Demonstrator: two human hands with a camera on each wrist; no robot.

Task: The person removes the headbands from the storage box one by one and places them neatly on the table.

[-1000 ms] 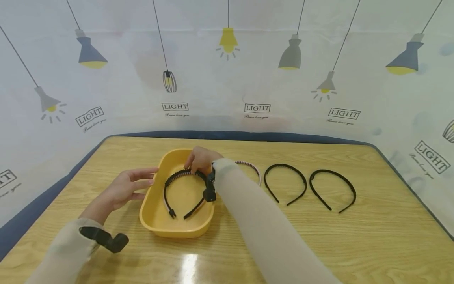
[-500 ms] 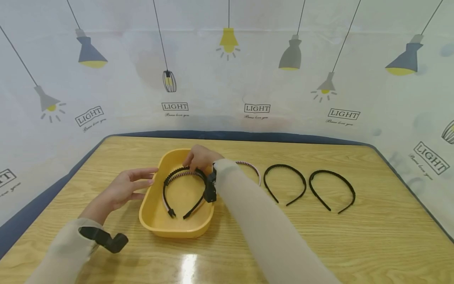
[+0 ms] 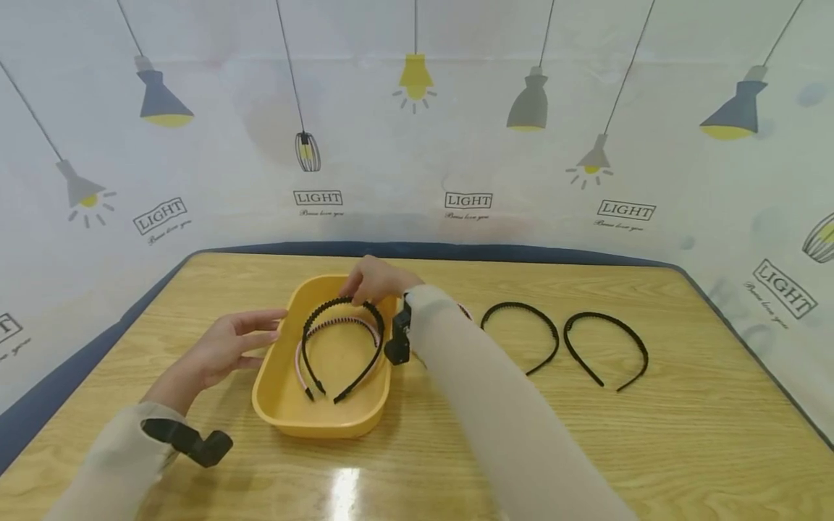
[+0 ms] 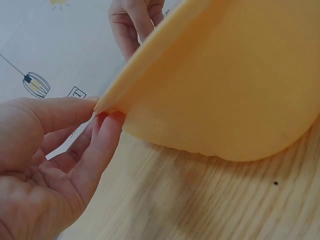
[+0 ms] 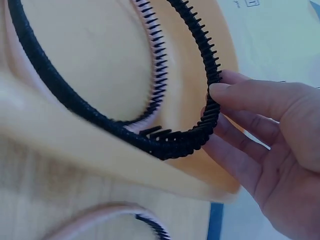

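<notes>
In the head view, a yellow plastic basin (image 3: 319,427) stands on the table at left of centre. My right hand (image 3: 374,278) pinches a black toothed headband (image 3: 311,325) by its top and holds it tilted up inside the basin. Beneath it lies a pink headband with dark teeth (image 3: 300,367). The right wrist view shows the thumb on one side of the black band (image 5: 195,137) and fingers on the other. My left hand (image 3: 224,347) grips the basin's left rim; in the left wrist view its digits (image 4: 100,145) meet above and under that rim.
To the right of the basin, two black headbands (image 3: 556,333) (image 3: 645,354) lie apart on the wooden table (image 3: 704,405). Another pink headband (image 3: 465,310) is mostly hidden behind the right forearm. A lamp-printed cloth (image 3: 384,159) hangs behind the table.
My right hand has risen slightly and moved right with the black headband, which now stands apart from the pink one below. The left hand stays at the rim. The head view has shifted a little.
</notes>
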